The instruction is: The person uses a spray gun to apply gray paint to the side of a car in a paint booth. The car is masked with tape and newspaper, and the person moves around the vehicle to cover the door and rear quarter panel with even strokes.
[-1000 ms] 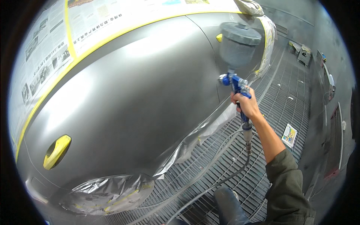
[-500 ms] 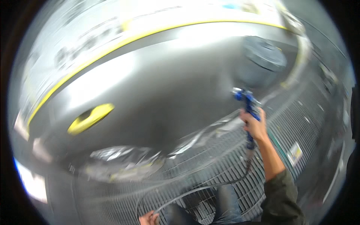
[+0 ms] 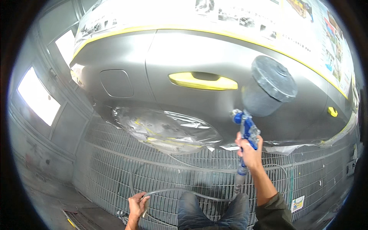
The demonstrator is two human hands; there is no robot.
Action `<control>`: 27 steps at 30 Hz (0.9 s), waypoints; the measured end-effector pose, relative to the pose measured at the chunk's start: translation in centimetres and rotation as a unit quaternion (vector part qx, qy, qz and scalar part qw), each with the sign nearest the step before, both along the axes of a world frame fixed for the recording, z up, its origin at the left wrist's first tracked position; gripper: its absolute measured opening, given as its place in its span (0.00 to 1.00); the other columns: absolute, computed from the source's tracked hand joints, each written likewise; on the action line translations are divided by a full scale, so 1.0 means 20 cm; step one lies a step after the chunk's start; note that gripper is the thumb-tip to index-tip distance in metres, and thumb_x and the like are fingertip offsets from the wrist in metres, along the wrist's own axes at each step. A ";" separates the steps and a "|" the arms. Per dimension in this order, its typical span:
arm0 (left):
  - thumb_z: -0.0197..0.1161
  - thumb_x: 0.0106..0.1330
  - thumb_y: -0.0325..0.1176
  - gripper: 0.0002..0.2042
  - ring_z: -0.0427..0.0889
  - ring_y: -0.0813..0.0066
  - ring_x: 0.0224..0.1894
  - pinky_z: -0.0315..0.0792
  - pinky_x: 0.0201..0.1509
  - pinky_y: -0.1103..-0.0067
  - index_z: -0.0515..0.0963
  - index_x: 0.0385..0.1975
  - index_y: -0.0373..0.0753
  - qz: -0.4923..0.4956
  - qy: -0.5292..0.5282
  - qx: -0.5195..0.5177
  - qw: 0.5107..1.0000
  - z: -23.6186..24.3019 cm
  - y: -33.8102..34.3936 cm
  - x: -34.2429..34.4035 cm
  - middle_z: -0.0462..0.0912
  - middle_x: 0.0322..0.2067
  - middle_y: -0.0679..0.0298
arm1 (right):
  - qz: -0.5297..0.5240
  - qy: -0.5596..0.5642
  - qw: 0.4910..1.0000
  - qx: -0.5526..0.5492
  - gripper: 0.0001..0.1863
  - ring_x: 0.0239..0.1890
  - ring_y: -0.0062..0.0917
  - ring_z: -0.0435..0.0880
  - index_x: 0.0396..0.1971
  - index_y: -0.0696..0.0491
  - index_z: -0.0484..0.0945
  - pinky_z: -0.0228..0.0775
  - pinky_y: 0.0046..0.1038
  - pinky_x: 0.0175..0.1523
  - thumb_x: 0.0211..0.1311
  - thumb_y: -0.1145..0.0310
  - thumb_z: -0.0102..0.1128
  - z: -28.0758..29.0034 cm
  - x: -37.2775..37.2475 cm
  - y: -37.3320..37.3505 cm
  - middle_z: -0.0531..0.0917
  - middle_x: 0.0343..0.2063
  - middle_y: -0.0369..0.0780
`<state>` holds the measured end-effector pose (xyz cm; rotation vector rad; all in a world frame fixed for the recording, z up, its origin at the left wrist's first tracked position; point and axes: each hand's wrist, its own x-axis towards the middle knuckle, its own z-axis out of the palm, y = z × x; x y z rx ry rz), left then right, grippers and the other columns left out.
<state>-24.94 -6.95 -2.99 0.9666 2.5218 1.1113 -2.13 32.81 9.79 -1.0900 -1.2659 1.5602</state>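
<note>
My right hand is wrapped round the handle of a blue spray gun, its nozzle pointing at the car's side. On top of the gun sits a grey paint cup with a lid. A grey car panel stretches across in front of me, with a door handle covered in yellow tape. Down at the lower left, my left hand is closed around the grey air hose, which runs across to the base of the gun.
Printed masking paper edged with yellow tape covers the car's upper part. Clear plastic film drapes over the wheel. Below lies a metal grating floor. A bright window is in the left wall.
The view has swung, bringing the fuel flap, second handle and left wall into sight. My left hand with the hose has come further up into the picture. My right hand still grips the spray gun.
</note>
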 end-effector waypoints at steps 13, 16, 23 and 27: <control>0.71 0.57 0.28 0.10 0.82 0.75 0.25 0.73 0.30 0.77 0.83 0.34 0.27 0.073 -0.032 -0.019 0.997 0.31 -0.23 -0.37 0.83 0.22 0.54 | 0.322 0.126 0.937 -0.054 0.09 0.19 0.13 0.73 0.34 0.54 0.79 0.64 0.18 0.21 0.52 0.71 0.64 0.42 -0.76 -0.15 0.77 0.22 0.32; 0.71 0.57 0.28 0.10 0.81 0.75 0.25 0.73 0.30 0.77 0.82 0.34 0.27 0.050 -0.027 -0.018 0.998 0.36 -0.15 -0.37 0.83 0.23 0.54 | 0.194 0.055 0.977 -0.072 0.09 0.20 0.13 0.73 0.34 0.55 0.79 0.62 0.17 0.21 0.52 0.72 0.65 0.42 -0.63 -0.09 0.77 0.22 0.33; 0.68 0.59 0.32 0.10 0.76 0.76 0.21 0.70 0.28 0.75 0.82 0.31 0.29 -0.052 -0.045 -0.069 0.995 0.44 0.19 -0.13 0.78 0.17 0.54 | 0.109 0.047 0.993 -0.021 0.02 0.21 0.13 0.69 0.28 0.55 0.77 0.58 0.17 0.22 0.53 0.75 0.58 0.52 0.10 0.20 0.75 0.22 0.33; 0.71 0.58 0.31 0.13 0.80 0.77 0.25 0.74 0.31 0.75 0.82 0.31 0.23 -0.071 -0.108 -0.046 0.991 0.30 0.39 0.09 0.83 0.20 0.55 | 0.056 0.002 0.998 -0.002 0.03 0.20 0.13 0.68 0.27 0.55 0.77 0.57 0.18 0.22 0.50 0.75 0.58 0.54 0.59 0.41 0.75 0.22 0.32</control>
